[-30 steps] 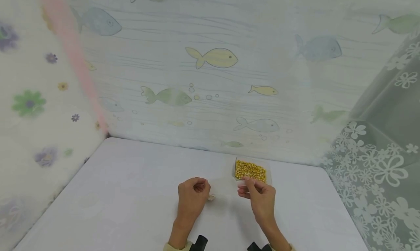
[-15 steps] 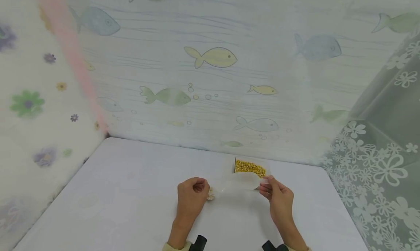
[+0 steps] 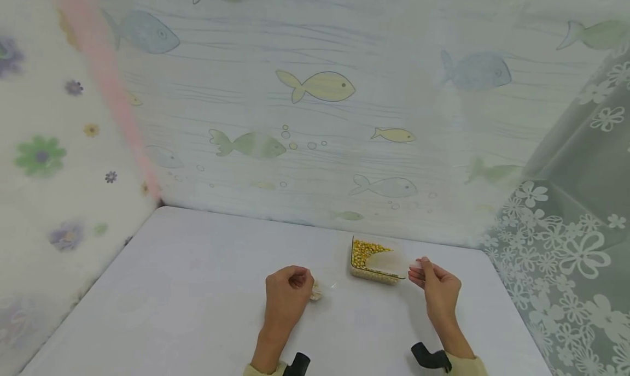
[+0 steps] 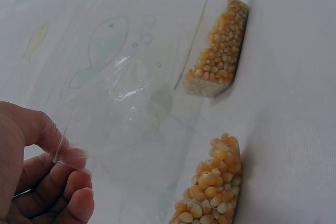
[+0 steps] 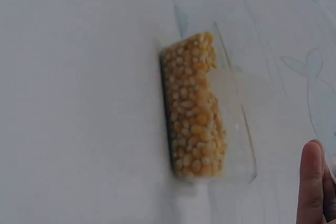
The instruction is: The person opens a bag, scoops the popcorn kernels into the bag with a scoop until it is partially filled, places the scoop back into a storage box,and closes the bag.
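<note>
My left hand (image 3: 289,295) pinches the edge of a clear plastic bag (image 4: 126,93). Yellow corn kernels (image 4: 210,187) lie at the bag's bottom, mostly hidden behind the hand in the head view. Right of the bag stands a clear rectangular box (image 3: 376,276) full of corn kernels (image 3: 363,250). Beside the box's right end, my right hand (image 3: 442,291) pinches the end of a whitish, translucent scoop (image 3: 386,262). Its rounded body overlaps the box's front right part and covers the kernels there. In the right wrist view only a few fingers (image 5: 312,187) show.
A white table (image 3: 197,288) carries the bag and the box. Behind it hangs a pale fish-print sheet (image 3: 315,163), with a flowered sheet (image 3: 39,212) at the left and a grey lace-patterned curtain (image 3: 576,245) at the right. Black camera mounts (image 3: 430,358) sit at both wrists.
My right hand has moved right, from in front of the box to past its right end. The scoop has gone from near the bag to over the box. My left hand has stayed put.
</note>
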Available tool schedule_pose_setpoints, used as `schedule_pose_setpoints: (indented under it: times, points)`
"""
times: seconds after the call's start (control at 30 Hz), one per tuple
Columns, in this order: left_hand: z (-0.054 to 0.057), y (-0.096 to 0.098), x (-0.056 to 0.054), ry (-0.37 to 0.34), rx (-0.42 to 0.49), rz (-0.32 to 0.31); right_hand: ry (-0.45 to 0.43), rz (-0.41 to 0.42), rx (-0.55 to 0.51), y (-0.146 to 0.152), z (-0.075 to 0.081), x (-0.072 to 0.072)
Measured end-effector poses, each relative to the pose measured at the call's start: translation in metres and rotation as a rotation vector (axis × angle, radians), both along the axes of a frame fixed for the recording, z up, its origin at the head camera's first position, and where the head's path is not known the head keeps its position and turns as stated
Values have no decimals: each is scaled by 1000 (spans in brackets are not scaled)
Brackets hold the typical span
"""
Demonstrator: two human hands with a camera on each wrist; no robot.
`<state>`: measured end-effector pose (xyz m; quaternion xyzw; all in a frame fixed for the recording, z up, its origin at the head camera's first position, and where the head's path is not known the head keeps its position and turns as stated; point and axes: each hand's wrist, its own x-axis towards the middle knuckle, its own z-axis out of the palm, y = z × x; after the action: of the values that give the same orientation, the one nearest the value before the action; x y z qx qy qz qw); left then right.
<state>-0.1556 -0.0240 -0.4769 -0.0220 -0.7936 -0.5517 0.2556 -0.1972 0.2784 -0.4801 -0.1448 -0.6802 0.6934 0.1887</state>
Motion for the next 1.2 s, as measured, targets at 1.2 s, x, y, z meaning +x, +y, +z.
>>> schedule_pose_setpoints:
  times: [1.2]
  points:
    - [-1, 1, -1, 24, -21, -1, -281, 101, -381, 13, -16, -17]
